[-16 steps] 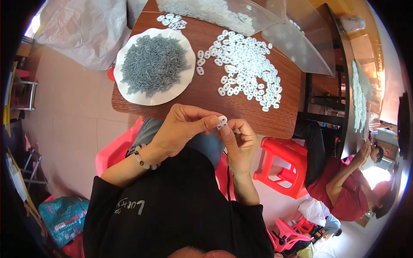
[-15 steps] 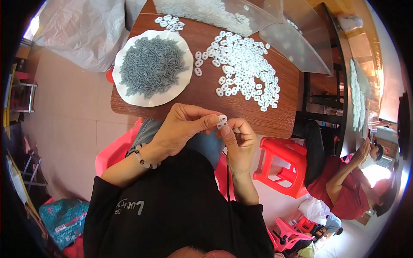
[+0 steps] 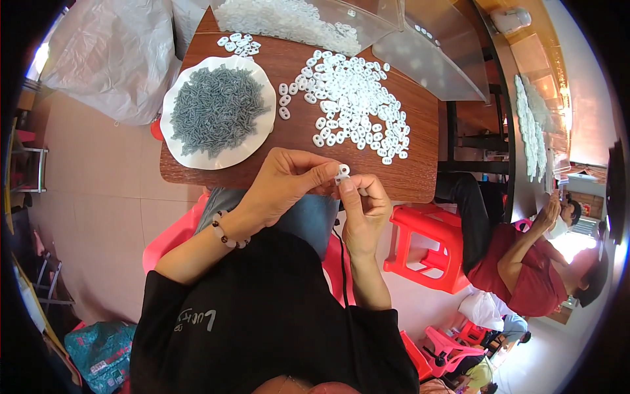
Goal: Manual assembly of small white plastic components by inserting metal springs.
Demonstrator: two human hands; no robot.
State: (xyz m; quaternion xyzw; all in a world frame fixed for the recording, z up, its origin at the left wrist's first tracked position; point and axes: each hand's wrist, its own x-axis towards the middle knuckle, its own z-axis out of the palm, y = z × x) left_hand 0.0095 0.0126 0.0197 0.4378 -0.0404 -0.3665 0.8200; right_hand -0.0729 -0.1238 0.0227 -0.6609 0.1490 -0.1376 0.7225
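Observation:
Just off the table's front edge, my left hand [image 3: 283,180] and my right hand [image 3: 365,209] meet fingertip to fingertip. Between them is a small white plastic piece with round holes [image 3: 342,172]. My left thumb and forefinger pinch it from the left; my right thumb presses on its lower part. Part of another white piece seems to show in my curled right fingers, mostly hidden. Beyond my hands lies a loose heap of white two-hole pieces [image 3: 357,98]. To its left, a white scalloped plate [image 3: 268,131] holds a pile of small grey plastic pins [image 3: 220,108].
A small group of white pieces [image 3: 239,44] lies behind the plate. Clear bins [image 3: 433,69] with translucent parts line the table's [image 3: 216,176] far side. A red stool [image 3: 430,253] stands to the right, near a seated co-worker in dark red [image 3: 525,269]. A large white plastic bag [image 3: 111,59] is far left.
The view has shifted, so the table sits slightly further left. Both hands keep hold of the white piece, which has turned a little, with my right thumb covering more of its lower part.

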